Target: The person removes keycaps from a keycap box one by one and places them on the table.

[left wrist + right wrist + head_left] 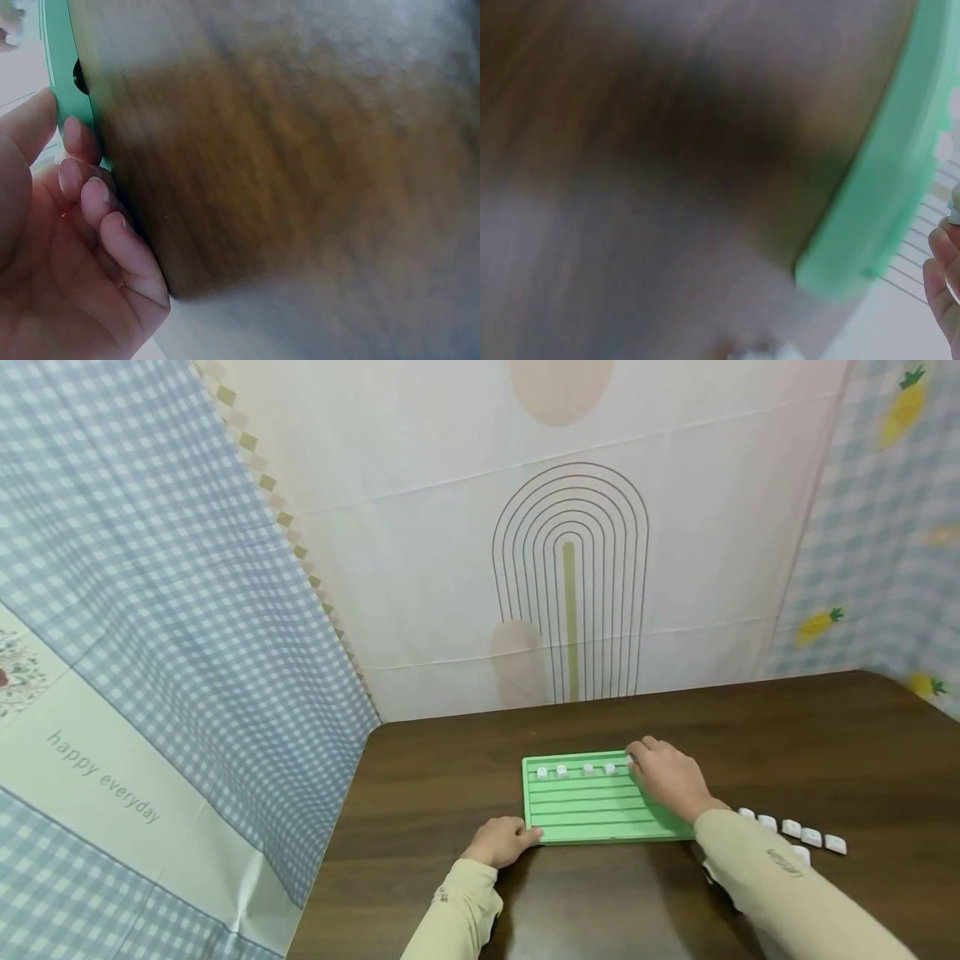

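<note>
A green tray (588,817) with long parallel ridges lies on the table. Along its far row stand several small white keycaps (562,772). My left hand (498,842) grips the tray's near left corner; in the left wrist view the thumb lies on one side of the green rim (71,97) and bent fingertips on the other. Over the far row's right part, my right hand (670,777) pinches a white keycap (631,762), mostly covered by the fingers. At the right wrist view's edge the right-hand fingers (943,281) show beyond the tray's side.
Right of the tray, several loose white keycaps (812,837) lie on the brown wooden table (435,777), partly behind the right sleeve (780,872). A patterned white cloth (435,568) hangs behind the table, and a blue checked cloth (187,568) hangs at the left.
</note>
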`<state>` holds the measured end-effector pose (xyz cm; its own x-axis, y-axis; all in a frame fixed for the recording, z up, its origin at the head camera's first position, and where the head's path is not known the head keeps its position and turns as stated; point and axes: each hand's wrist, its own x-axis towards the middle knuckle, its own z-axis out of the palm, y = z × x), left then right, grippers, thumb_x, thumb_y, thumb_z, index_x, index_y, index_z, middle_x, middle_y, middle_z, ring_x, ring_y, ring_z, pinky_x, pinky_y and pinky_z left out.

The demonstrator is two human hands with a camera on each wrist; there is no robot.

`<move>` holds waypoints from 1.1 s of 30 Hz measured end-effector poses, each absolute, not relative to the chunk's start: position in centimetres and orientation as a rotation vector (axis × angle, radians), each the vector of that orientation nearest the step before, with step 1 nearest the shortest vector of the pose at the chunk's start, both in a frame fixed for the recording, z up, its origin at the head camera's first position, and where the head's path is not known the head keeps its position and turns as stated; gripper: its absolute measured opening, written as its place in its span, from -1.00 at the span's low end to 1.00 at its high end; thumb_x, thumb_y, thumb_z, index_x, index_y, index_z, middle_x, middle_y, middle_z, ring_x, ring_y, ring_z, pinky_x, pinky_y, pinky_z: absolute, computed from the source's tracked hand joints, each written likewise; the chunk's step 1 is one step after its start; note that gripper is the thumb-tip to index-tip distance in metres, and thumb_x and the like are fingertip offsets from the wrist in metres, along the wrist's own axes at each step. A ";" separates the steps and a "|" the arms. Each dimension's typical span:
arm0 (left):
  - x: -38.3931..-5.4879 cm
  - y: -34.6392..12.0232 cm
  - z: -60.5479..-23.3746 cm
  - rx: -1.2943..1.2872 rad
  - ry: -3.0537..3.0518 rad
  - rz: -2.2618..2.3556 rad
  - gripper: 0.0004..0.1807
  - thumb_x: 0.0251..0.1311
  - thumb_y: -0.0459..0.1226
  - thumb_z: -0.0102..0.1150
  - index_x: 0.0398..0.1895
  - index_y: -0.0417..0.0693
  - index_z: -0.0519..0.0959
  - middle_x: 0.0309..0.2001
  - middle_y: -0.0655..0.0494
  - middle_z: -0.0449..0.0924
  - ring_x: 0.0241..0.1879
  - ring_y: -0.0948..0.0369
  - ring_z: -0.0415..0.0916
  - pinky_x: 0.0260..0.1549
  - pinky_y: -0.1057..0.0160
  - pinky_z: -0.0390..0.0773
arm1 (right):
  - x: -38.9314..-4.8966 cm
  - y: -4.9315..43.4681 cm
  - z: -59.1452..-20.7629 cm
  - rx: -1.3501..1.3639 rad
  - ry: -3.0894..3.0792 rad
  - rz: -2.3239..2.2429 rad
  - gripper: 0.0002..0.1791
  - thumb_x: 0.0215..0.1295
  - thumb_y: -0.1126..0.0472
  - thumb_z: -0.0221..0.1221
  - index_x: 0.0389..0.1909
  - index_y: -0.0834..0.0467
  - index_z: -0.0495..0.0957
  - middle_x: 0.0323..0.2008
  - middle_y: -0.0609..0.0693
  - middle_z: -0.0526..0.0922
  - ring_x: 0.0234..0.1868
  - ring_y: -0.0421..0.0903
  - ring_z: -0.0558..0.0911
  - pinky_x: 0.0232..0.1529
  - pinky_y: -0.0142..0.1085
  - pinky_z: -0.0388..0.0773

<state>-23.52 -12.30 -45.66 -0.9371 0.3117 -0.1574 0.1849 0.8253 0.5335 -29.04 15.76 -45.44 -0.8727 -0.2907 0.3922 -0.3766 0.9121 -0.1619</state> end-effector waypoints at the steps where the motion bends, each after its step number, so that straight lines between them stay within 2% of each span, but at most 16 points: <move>1: -23.5 -12.2 -45.7 0.383 2.769 0.778 -0.51 0.31 -0.02 -0.04 -0.76 0.05 0.16 -0.74 0.21 0.07 -0.71 0.28 0.02 -0.61 0.34 0.11 | -28.6 16.3 -45.0 0.498 -2.692 0.337 -0.79 0.20 0.23 0.19 -0.17 0.22 0.56 -0.27 0.09 0.58 -0.27 0.02 0.58 -0.35 -0.11 0.54; 8: -23.7 -11.7 -45.6 0.401 2.779 0.767 -0.51 0.31 -0.02 -0.05 -0.75 0.04 0.16 -0.73 0.20 0.07 -0.70 0.27 0.03 -0.59 0.33 0.12 | -24.2 22.7 -42.8 0.551 -2.602 0.204 -0.80 0.16 0.22 0.22 -0.19 0.18 0.57 -0.28 0.05 0.60 -0.30 -0.01 0.60 -0.45 -0.16 0.52; 16: -24.0 -12.0 -45.3 0.404 2.763 0.752 -0.54 0.33 -0.04 -0.06 -0.72 0.01 0.21 -0.70 0.16 0.12 -0.66 0.23 0.10 -0.56 0.29 0.14 | -19.3 29.7 -44.3 0.446 -2.718 0.060 -0.78 -0.04 0.26 0.33 -0.31 0.15 0.59 -0.37 0.01 0.54 -0.42 -0.05 0.54 -0.55 -0.24 0.46; 21: -23.8 -12.2 -45.7 0.404 2.746 0.745 -0.55 0.33 -0.04 -0.07 -0.71 0.01 0.21 -0.70 0.16 0.13 -0.66 0.23 0.11 -0.56 0.29 0.15 | -17.3 31.1 -45.9 0.405 -2.792 0.004 -0.80 -0.09 0.28 0.34 -0.37 0.16 0.58 -0.44 -0.03 0.51 -0.48 -0.08 0.49 -0.53 -0.24 0.46; 27: -24.0 -12.5 -45.9 0.401 2.757 0.732 -0.54 0.33 -0.03 -0.08 -0.71 0.02 0.20 -0.70 0.17 0.11 -0.67 0.24 0.09 -0.57 0.30 0.15 | -17.0 31.2 -46.9 0.399 -2.844 0.006 -0.84 -0.05 0.29 0.32 -0.39 0.15 0.58 -0.47 -0.07 0.51 -0.48 -0.09 0.48 -0.47 -0.19 0.48; 33: -24.2 -12.3 -45.9 0.421 2.755 0.729 -0.55 0.33 -0.03 -0.07 -0.71 0.01 0.22 -0.69 0.17 0.13 -0.65 0.24 0.12 -0.55 0.30 0.16 | -17.0 31.3 -47.6 0.305 -2.923 0.034 -0.87 0.01 0.26 0.30 -0.37 0.15 0.60 -0.43 -0.01 0.55 -0.43 -0.01 0.53 -0.44 -0.11 0.50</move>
<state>-24.15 -12.29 -45.87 -0.9242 0.3400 -0.1737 0.2097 0.8322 0.5132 -17.02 31.28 -47.61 -0.9581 -0.2023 0.2026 -0.2070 0.9783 -0.0021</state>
